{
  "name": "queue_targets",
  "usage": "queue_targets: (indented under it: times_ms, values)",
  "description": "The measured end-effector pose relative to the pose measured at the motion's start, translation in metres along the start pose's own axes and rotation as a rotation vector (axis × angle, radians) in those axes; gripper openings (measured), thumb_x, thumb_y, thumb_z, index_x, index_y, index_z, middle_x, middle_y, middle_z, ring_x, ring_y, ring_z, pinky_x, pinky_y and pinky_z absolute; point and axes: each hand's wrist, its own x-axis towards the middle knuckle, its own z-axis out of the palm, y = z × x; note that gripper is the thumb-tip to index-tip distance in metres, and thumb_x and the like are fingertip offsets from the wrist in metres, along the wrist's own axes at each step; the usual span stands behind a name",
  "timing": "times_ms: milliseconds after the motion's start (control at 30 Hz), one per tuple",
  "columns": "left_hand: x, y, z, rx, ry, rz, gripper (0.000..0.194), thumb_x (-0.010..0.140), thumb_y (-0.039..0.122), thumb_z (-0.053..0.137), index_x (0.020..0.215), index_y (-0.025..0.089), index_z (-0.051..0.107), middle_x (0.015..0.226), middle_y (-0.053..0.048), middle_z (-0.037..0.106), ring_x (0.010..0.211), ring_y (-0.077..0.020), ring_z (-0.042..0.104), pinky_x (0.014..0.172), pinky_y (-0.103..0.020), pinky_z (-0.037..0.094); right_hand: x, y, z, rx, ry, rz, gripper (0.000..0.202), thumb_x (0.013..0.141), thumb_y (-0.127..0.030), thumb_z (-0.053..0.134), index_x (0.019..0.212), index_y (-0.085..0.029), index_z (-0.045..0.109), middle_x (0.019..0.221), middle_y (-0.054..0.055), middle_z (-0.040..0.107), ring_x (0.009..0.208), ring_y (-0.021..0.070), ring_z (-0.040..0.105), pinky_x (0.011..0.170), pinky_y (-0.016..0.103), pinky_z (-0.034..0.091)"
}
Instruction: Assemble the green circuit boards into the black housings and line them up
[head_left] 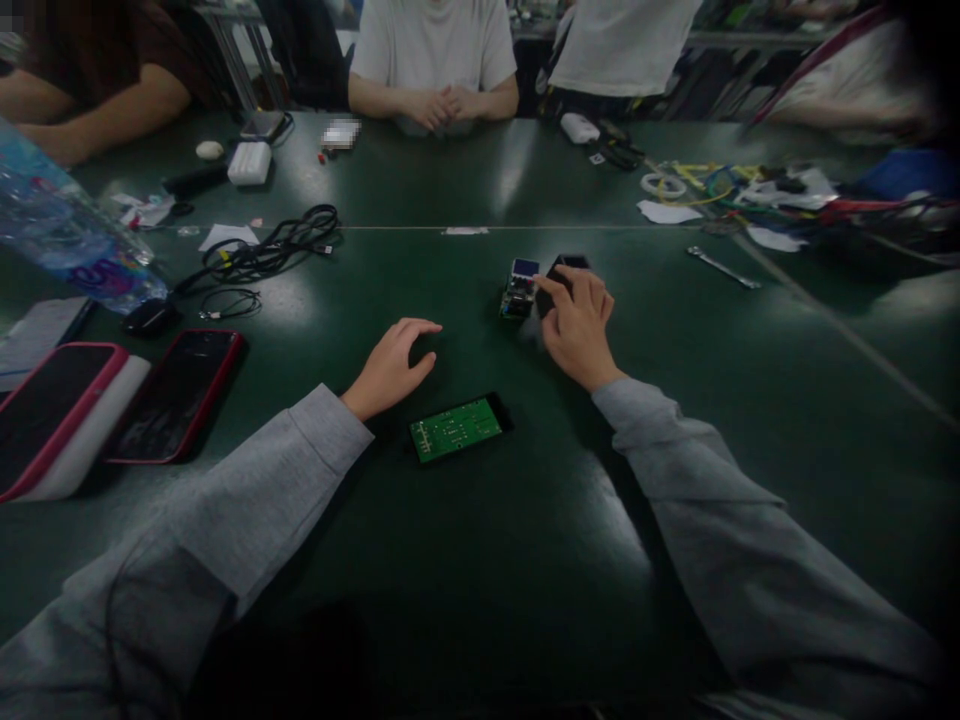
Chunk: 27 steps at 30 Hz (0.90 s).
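Head: flat, oblong circuit board [457,430]

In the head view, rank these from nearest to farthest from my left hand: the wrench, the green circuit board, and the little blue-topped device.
From your left hand:
1. Green circuit board: just to its right, on your side of the table.
2. Little blue-topped device: farther right and deeper in.
3. Wrench: far right, past your right hand.
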Motion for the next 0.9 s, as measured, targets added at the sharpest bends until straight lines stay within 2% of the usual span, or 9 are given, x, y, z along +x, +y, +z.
queue_targets:
  times_ms: [133, 233, 267, 333, 400, 467, 633, 767, 900]
  values:
    - [0.0, -0.001, 0.0, -0.002, 0.001, 0.002, 0.035, 0.091, 0.017, 0.058, 0.126, 0.018, 0.055, 0.13, -0.01, 0.058, 0.124, -0.0233, 0.054, 0.108, -0.047, 0.044, -0.004, -0.016, -0.004, 0.172, 0.127, 0.068, 0.046, 0.094, -0.026, 0.043, 0.139, -0.025, 0.046, 0.141, 0.011, 0.045, 0.135, 0.0352, 0.034, 0.11, 0.064, 0.028]
    - [0.0, -0.001, 0.0, -0.009, 0.001, 0.002, 0.035, 0.091, 0.017, 0.058, 0.126, 0.018, 0.055, 0.13, -0.01, 0.058, 0.123, -0.0233, 0.054, 0.107, -0.048, 0.045, -0.015, -0.047, -0.008, 0.485, 0.134, 0.062, 0.041, 0.098, -0.042, 0.044, 0.136, -0.026, 0.047, 0.132, 0.01, 0.052, 0.128, 0.0298, 0.044, 0.109, 0.055, 0.035]
    - [0.0, -0.001, 0.0, -0.013, 0.002, 0.005, 0.035, 0.091, 0.017, 0.058, 0.126, 0.018, 0.055, 0.129, -0.01, 0.059, 0.123, -0.0233, 0.054, 0.107, -0.047, 0.045, -0.019, -0.059, -0.01, 0.622, 0.089, 0.064, 0.039, 0.1, -0.045, 0.041, 0.134, -0.027, 0.048, 0.129, 0.009, 0.054, 0.124, 0.0272, 0.049, 0.107, 0.051, 0.039]
    - [0.001, -0.001, 0.001, -0.017, 0.011, 0.016, 0.034, 0.09, 0.016, 0.058, 0.124, 0.017, 0.056, 0.128, -0.011, 0.059, 0.122, -0.023, 0.055, 0.108, -0.046, 0.044, -0.027, -0.082, -0.015, 0.862, -0.106, 0.033, 0.037, 0.103, -0.049, 0.036, 0.129, -0.029, 0.052, 0.124, 0.007, 0.059, 0.119, 0.0231, 0.054, 0.104, 0.045, 0.043]
    - [0.001, -0.001, 0.001, -0.013, 0.025, 0.026, 0.034, 0.089, 0.014, 0.058, 0.123, 0.017, 0.056, 0.127, -0.01, 0.06, 0.122, -0.0229, 0.055, 0.108, -0.046, 0.044, -0.031, -0.096, -0.021, 0.97, -0.367, -0.063, 0.036, 0.102, -0.051, 0.039, 0.121, -0.028, 0.06, 0.119, 0.005, 0.062, 0.118, 0.0223, 0.055, 0.104, 0.044, 0.042]
    - [0.001, 0.0, 0.001, -0.007, 0.03, 0.03, 0.033, 0.089, 0.014, 0.058, 0.121, 0.018, 0.057, 0.126, -0.01, 0.06, 0.122, -0.023, 0.055, 0.108, -0.046, 0.044, -0.031, -0.1, -0.025, 0.987, -0.551, -0.125, 0.034, 0.099, -0.053, 0.049, 0.116, -0.028, 0.065, 0.119, 0.004, 0.063, 0.12, 0.0231, 0.054, 0.107, 0.046, 0.04]
    - [0.001, 0.0, 0.002, 0.0, 0.024, 0.027, 0.031, 0.089, 0.013, 0.057, 0.119, 0.019, 0.059, 0.126, -0.009, 0.061, 0.122, -0.023, 0.055, 0.108, -0.046, 0.044, -0.023, -0.089, -0.033, 1.024, -0.799, -0.128, 0.047, 0.09, -0.054, 0.064, 0.131, -0.031, 0.058, 0.133, 0.004, 0.055, 0.127, 0.0254, 0.048, 0.109, 0.051, 0.037]
    - [0.001, 0.0, 0.001, -0.021, 0.026, 0.017, 0.03, 0.089, 0.013, 0.057, 0.118, 0.02, 0.059, 0.126, -0.008, 0.061, 0.121, -0.0221, 0.056, 0.108, -0.046, 0.044, -0.021, -0.085, -0.042, 0.944, -1.006, -0.231, 0.071, 0.078, -0.054, 0.077, 0.141, -0.035, 0.05, 0.149, 0.003, 0.04, 0.142, 0.0296, 0.031, 0.116, 0.056, 0.027]
    - [0.002, 0.0, 0.0, -0.056, 0.028, -0.009, 0.028, 0.09, 0.014, 0.056, 0.117, 0.02, 0.06, 0.124, -0.008, 0.063, 0.12, -0.021, 0.057, 0.107, -0.046, 0.045, -0.022, -0.085, -0.046, 0.89, -1.052, -0.263, 0.076, 0.075, -0.049, 0.08, 0.143, -0.037, 0.048, 0.154, 0.002, 0.037, 0.145, 0.0312, 0.028, 0.116, 0.058, 0.029]
